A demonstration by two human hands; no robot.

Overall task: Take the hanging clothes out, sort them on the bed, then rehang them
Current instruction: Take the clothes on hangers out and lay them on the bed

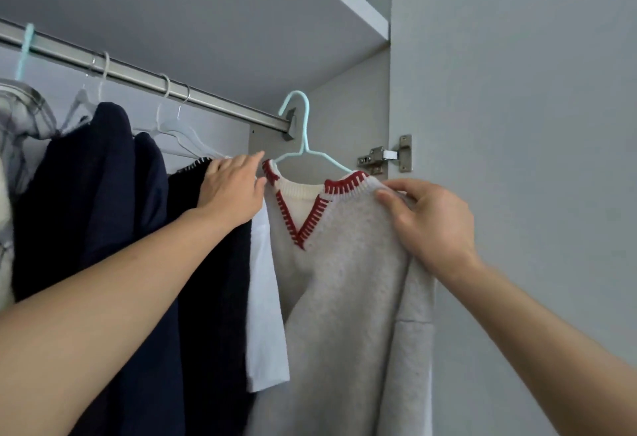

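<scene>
Both forearms reach up from the bottom of the view toward the closet rod [144, 78]. Below the rod's right end, the right hand [431, 225] pinches the shoulder of a grey sweater [344, 297] with red-stitched V-neck, thumb on the front and fingers curled behind the fabric. That sweater sits on a mint hanger [303, 146], whose hook appears to be off the rod, just past its end bracket. The left hand [234, 187] lies with fingers fairly straight against the neighbouring black garment [213, 280], holding it aside; it grips nothing I can see. Further left under the rod hang navy clothes [100, 201] and a plaid shirt [24, 115]. Since only the knit is held, not the hanger, the sweater could slide off one arm, or the loose hook might catch the rod's bracket.
</scene>
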